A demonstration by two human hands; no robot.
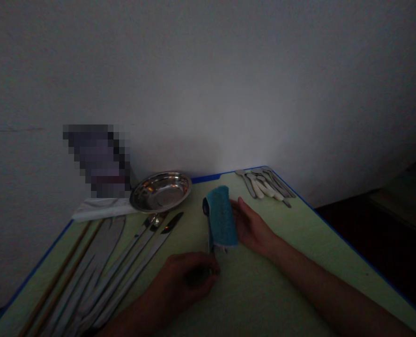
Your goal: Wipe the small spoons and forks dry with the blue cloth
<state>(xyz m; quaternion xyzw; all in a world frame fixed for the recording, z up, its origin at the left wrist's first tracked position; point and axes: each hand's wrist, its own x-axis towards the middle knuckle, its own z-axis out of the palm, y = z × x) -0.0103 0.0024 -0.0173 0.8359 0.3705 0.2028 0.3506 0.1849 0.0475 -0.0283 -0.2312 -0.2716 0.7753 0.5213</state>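
My left hand [189, 277] is low in the middle of the head view, its fingers pinched on the thin handle of what looks like a spoon [205, 206]. The spoon's dark rounded end points up and away from me, along the left edge of a blue cloth [223, 217]. Behind and to the right of the cloth, my right hand [253, 229] holds it with curved fingers, thumb up. The cloth is folded over and hides most of those fingertips. Part of the spoon is covered by the cloth.
A shiny steel bowl [162, 193] sits at the table's back edge, beside a white cloth [102, 208]. Left lie wooden chopsticks [62, 275], long-handled cutlery and a knife [159, 241]. Several pieces of cutlery [267, 187] are piled back right. A wall stands behind the green table [274, 299].
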